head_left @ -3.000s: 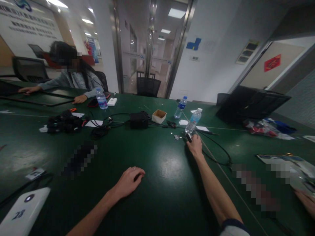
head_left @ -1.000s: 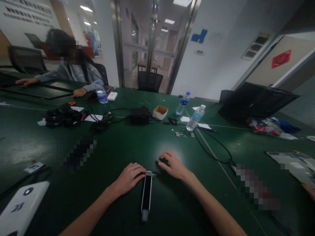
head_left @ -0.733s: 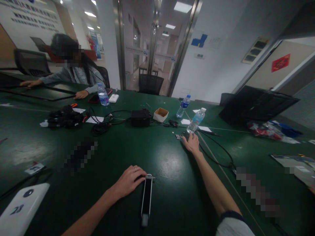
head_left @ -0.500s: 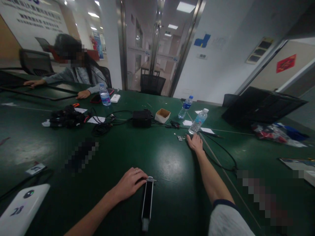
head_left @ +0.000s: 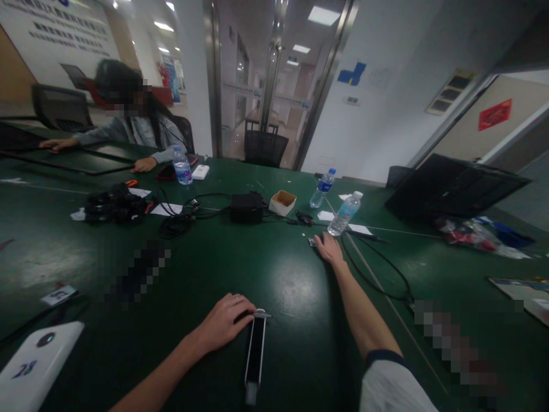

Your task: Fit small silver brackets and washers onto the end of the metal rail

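Observation:
My left hand (head_left: pixel 230 318) rests on the table with fingers bent, thumb and fingertips closed on the far end of a long narrow black bar with silver edges (head_left: pixel 255 355). A small metal crosspiece (head_left: pixel 265 315) sits at that end. Out in front, my right hand (head_left: pixel 329 249) reaches down to the tabletop, thumb and fingers apart. Its fingers partly cover some small metal parts (head_left: pixel 311 242); a tiny ring (head_left: pixel 303 234) lies just left of them. A clear water bottle (head_left: pixel 344 214) stands right behind this hand.
Across the green table (head_left: pixel 206 257) lie a black box (head_left: pixel 246 207) with cables, a small open carton (head_left: pixel 282 203) and a second bottle (head_left: pixel 322 189). A white device marked 28 (head_left: pixel 40 363) is near left. A person (head_left: pixel 132 126) sits at far left holding a dark frame.
My right hand has moved left, away from beside the small metal parts and partly over them. My left hand stays at the bar's end.

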The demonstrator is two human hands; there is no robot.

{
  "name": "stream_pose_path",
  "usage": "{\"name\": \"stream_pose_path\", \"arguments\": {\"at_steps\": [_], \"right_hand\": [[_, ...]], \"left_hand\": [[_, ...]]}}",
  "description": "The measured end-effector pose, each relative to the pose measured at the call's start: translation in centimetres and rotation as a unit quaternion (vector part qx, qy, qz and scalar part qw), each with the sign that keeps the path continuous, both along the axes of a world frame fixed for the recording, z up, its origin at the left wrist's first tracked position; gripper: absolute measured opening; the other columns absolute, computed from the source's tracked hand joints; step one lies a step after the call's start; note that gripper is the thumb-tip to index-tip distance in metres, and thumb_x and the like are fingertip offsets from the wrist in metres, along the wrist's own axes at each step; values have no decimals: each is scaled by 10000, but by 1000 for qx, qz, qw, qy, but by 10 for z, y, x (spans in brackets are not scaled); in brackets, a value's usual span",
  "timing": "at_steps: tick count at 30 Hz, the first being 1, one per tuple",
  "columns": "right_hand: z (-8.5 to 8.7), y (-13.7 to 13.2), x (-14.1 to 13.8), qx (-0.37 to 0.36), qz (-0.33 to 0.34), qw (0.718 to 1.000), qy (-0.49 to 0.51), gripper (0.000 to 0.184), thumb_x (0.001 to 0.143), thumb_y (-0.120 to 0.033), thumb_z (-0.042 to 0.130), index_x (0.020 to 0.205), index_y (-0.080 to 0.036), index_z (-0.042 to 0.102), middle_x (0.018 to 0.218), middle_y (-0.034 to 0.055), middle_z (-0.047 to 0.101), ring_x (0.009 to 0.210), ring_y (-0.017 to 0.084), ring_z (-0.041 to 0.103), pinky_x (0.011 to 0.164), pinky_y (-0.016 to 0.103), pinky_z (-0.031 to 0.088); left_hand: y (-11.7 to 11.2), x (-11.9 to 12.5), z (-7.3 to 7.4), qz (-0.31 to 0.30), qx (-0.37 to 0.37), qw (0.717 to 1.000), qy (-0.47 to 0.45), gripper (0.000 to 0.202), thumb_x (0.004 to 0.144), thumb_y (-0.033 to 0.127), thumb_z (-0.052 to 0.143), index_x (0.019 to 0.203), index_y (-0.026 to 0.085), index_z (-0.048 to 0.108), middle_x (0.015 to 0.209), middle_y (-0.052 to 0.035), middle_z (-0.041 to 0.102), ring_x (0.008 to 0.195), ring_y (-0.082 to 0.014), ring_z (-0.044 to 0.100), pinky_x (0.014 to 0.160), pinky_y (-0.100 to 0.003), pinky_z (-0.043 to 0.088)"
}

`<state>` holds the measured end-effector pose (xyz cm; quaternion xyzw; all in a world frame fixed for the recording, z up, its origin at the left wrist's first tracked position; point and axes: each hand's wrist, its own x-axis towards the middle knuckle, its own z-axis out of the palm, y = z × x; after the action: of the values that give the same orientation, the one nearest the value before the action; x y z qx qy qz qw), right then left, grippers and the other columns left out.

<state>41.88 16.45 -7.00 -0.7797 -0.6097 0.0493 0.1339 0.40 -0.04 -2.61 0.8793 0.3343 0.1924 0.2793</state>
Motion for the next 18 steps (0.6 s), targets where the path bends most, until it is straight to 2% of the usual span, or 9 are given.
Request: {"name": "stream_pose_path", "arguments": {"at_steps": [4,10,14,18], "right_hand": [[-1,13,-29,-5,54,998,9,714,943,-573,298,1462,-85,336,1528,151,322,1431,260,234,1153,389,161],[5,10,-72,9,146,989,19,528,948,-426,398,1396,-153,459,1501,93,392,1415,213,288,1163,358,184],[9,-22,-96,21,213,977,27,466,956,-384,407,1365,-181,500,1481,64,429,1406,185,312,1160,357,234],[9,-81,-118,50,273,959,52,475,971,-391,384,1369,-160,502,1454,90,461,1395,198,338,1152,385,283]], "left_hand": [[0,-1,1,0,-2,1000,2,194,981,254,491,1100,231,642,1069,-31,664,976,-190,593,849,-306,437],[-1,-1,4,4,-3,1000,5,199,980,253,485,1096,225,645,1069,-36,663,980,-193,595,848,-311,442],[-2,-1,3,5,-1,1000,8,187,976,236,497,1086,228,649,1064,-31,662,973,-191,597,839,-313,443],[-1,-1,0,3,7,1000,3,177,973,234,506,1079,230,648,1057,-28,667,972,-187,601,846,-312,436]]}}
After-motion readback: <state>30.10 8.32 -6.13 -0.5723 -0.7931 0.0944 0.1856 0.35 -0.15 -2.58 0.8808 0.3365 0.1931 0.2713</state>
